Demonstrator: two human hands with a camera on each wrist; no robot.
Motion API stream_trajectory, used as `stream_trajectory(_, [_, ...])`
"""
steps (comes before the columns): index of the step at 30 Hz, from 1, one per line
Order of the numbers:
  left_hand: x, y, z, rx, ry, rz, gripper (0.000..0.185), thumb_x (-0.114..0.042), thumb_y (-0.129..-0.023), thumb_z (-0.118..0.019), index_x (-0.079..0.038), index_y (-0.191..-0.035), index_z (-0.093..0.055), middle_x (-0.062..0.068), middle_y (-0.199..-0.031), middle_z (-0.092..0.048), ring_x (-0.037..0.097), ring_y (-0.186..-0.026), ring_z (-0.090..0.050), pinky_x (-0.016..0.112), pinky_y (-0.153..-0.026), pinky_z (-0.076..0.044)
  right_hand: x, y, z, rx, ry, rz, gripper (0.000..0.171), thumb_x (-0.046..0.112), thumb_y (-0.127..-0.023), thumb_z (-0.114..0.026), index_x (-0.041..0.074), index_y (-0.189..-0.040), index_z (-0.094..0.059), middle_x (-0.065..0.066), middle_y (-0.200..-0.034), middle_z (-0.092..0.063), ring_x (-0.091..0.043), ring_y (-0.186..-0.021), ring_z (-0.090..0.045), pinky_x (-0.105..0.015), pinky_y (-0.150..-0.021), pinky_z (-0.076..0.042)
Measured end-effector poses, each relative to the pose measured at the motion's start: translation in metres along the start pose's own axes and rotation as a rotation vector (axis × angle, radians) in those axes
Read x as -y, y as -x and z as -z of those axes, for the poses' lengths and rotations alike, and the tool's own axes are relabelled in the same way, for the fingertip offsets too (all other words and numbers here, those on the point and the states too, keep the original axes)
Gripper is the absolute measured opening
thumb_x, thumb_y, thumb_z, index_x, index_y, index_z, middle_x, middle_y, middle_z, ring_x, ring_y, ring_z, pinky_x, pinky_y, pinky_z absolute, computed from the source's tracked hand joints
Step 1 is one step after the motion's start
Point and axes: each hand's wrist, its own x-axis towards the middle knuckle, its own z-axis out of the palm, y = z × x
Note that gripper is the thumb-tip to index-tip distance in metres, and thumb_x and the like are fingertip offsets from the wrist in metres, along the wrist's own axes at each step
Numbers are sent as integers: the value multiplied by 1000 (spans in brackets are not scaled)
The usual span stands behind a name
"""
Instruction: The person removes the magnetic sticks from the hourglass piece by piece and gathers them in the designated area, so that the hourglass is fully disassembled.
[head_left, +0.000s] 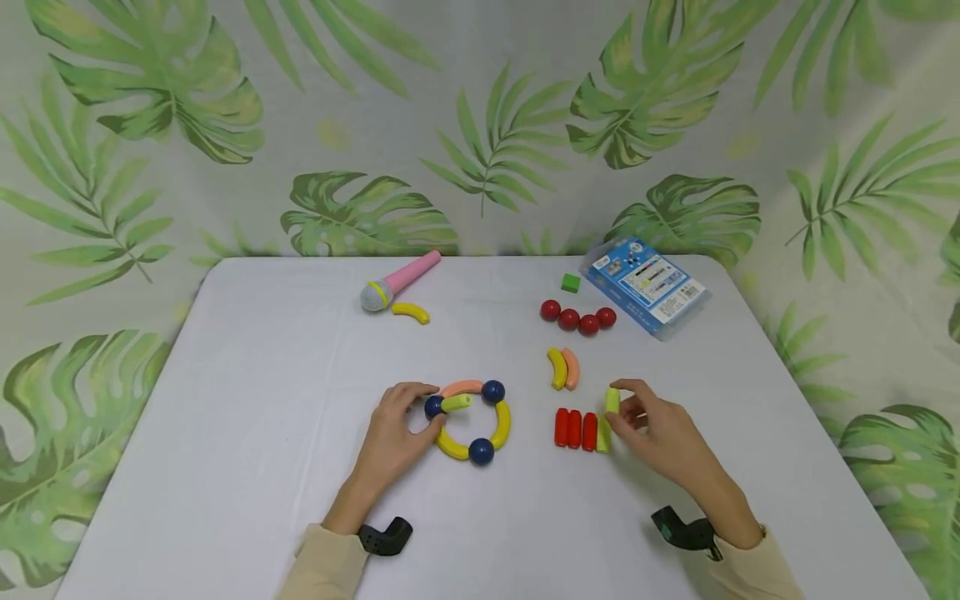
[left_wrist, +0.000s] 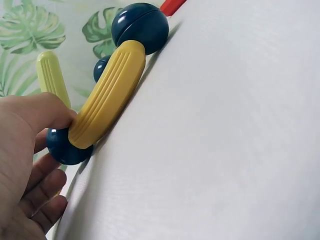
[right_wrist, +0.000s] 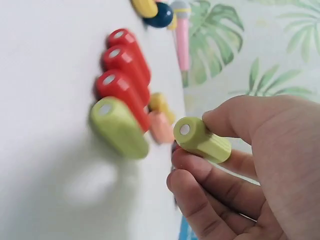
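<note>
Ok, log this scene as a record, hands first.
Left hand: grips ring at one navy ball
Ring pieces: three navy balls, two yellow curves, one salmon curve; lime rod rising from gripped ball
Right hand: pinches another lime rod, raised
Row: three red rods, one lime rod
Farther back: four red balls, green block, blue package, pink microphone

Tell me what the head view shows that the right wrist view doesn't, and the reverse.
Only the head view: the left hand at a toy ring, and the small green block.

Only the right wrist view: the pale disc in the end of the held lime-green stick.

Both: the right hand pinching that stick, the second lime-green stick beside three red sticks, and the pink-handled toy microphone.
</note>
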Motion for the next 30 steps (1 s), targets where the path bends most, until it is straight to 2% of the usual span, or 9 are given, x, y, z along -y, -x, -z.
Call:
stream_trajectory(8, [3, -2, 1, -14, 10, -26, 36, -10, -85, -85, -9, -119, -72, 6, -116, -69, 21, -106, -63, 42, -93, -55, -27, 16, -12, 35, 5, -18, 42, 14, -92, -77, 2, -128, -59, 3, -84, -66, -10, -75, -61, -21, -67, -54])
stream_trajectory(16, [3, -2, 1, -8, 17, -26, 36, -11, -86, -85, -9, -119, -72, 6, -117, -69, 21, -107, -63, 43, -95, -55, -29, 17, -15, 84, -15, 4, 38, 17, -94, -77, 2, -125, -64, 5, -84, -62, -7, -73, -56, -21, -64, -52])
stream_trajectory(19, [3, -2, 2, -3, 19, -30, 36, -11, -86, -84, -9, -119, -72, 6, -117, -69, 21, -107, -63, 43, -95, -55, -29, 14, -13, 86, 8, 6, 38, 18, -94, -76, 2, -126, -64, 4, -86, -64, -7, -74, -57, -21, -65, -53])
stream_trajectory(25, [5, -3, 1, -4, 24, -41, 36, -12, -87, -84, -9, -121, -72, 6, -117, -70, 20, -106, -65, 42, -93, -56, -12, -4, -8, 68, 62, 14, 41, 18, -94, -76, 2, -130, -65, -2, -94, -66, -16, -83, -58, -26, -68, -54])
stream_trajectory(30, [7, -3, 1, 1, 37, -44, 37, -13, -86, -85, -9, -121, -73, 6, -117, -72, 19, -104, -67, 42, -93, -56, 27, -25, -16, 75, 39, 90, 41, 18, -92, -78, 7, -130, -66, -3, -100, -66, -20, -91, -60, -30, -73, -56])
